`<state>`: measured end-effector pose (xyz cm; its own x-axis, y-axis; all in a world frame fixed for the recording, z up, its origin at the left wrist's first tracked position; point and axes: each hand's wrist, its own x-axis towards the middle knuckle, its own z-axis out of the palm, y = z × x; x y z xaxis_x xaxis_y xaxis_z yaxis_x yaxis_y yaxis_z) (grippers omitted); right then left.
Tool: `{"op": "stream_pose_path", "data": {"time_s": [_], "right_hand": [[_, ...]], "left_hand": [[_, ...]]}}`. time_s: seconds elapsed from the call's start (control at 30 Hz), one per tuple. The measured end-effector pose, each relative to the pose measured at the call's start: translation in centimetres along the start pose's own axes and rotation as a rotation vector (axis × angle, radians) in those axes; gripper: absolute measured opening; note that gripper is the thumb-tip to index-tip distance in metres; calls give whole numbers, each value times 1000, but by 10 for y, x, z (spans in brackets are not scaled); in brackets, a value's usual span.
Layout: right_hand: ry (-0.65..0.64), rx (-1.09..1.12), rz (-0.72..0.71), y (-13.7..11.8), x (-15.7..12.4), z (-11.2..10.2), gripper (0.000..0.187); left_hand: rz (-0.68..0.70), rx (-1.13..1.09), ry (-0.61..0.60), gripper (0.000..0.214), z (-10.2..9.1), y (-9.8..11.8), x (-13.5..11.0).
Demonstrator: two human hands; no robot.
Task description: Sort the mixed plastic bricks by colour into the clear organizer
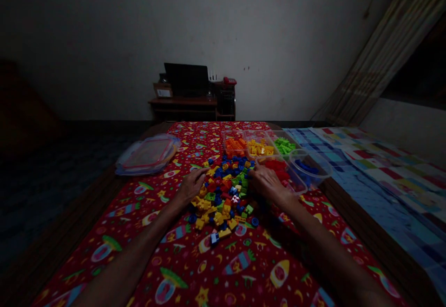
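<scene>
A heap of small plastic bricks [225, 193] in yellow, blue, red, orange and green lies on a red cloth printed with rockets [195, 265]. My left hand [191, 185] rests on the heap's left side, fingers spread over yellow bricks. Over on the heap's right edge lies my right hand [267, 181], its fingertips touching the bricks. Neither hand visibly holds a brick. Behind the heap stand clear containers with orange bricks [234, 146], yellow bricks [259, 148], green bricks [285, 145], red bricks [280, 170] and blue bricks [308, 166].
A stack of clear lids [148, 154] lies at the left on the cloth. A checked blue cloth [379, 181] covers the surface to the right. A dark desk with a laptop [188, 81] stands against the far wall. The room is dim.
</scene>
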<state>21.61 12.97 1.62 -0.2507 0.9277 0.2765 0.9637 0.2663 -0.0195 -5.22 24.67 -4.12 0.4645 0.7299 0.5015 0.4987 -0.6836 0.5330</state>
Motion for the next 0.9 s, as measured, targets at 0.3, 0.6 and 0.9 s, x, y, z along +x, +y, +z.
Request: {"op": "stream_pose_path", "data": {"time_s": [0.3,0.6,0.9], "right_hand": [[187,93,176,33,5,-35,20],[263,-136,718,117,-12,-56,31],[279,-67,618,97,-1,-54,31]], "left_hand": [[115,-77,12,30,-12,14,5],[287,-109,-173,24,-14,26,7],[279,-67,-152,28,-7,29,3]]}}
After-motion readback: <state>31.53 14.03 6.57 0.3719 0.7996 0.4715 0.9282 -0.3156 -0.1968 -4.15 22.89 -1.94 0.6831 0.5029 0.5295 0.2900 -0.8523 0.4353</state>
